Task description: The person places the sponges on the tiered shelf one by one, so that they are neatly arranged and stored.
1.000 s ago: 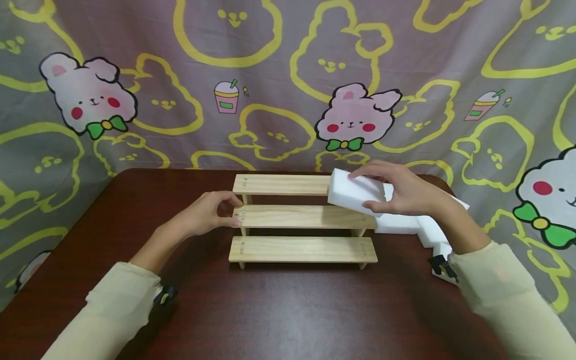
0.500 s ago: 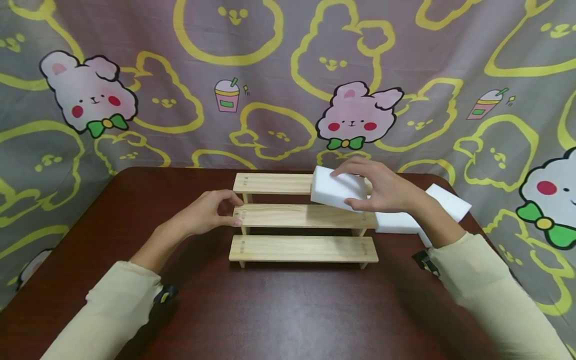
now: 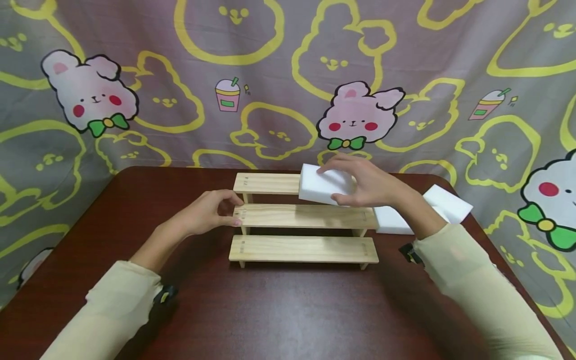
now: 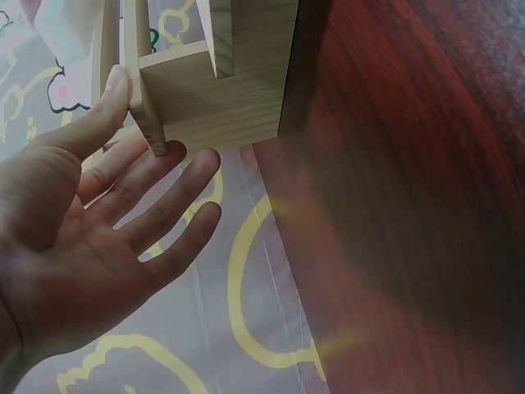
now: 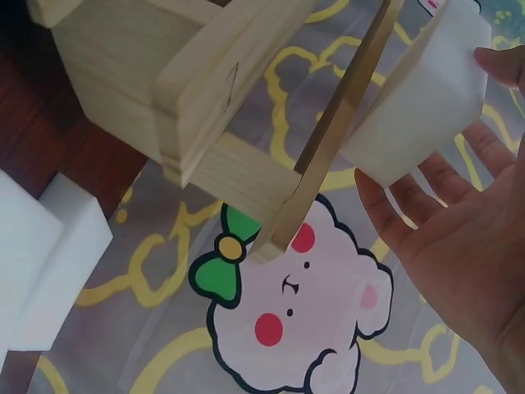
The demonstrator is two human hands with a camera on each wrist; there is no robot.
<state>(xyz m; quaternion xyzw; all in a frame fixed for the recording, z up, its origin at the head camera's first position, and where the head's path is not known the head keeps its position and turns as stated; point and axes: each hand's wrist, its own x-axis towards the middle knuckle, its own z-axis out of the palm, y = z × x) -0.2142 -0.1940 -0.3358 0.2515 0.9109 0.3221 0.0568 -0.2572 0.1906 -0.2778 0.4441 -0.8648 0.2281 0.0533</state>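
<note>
A three-tier pale wooden display stand [image 3: 303, 248] is on the dark table. At its left end my left hand [image 3: 207, 215] pinches the middle shelf, thumb on top. The left wrist view shows this thumb [image 4: 115, 86] against the shelf board, two fingers at its edge and the others spread. My right hand [image 3: 371, 186] grips a white foam block [image 3: 320, 181] by its sides, over the right part of the top shelf [image 3: 267, 183]. In the right wrist view the block [image 5: 439, 90] is close to the top board; whether they touch I cannot tell.
More white foam blocks [image 3: 393, 221] lie on the table right of the stand, partly hidden by my right forearm. One block [image 3: 452, 202] sits near the table's right edge. A cartoon-printed curtain [image 3: 270, 155] hangs right behind the table [image 3: 288, 310].
My right hand has carried the foam block leftward and slightly up, from the top shelf's right end toward its middle. My left hand has kept its place on the middle shelf.
</note>
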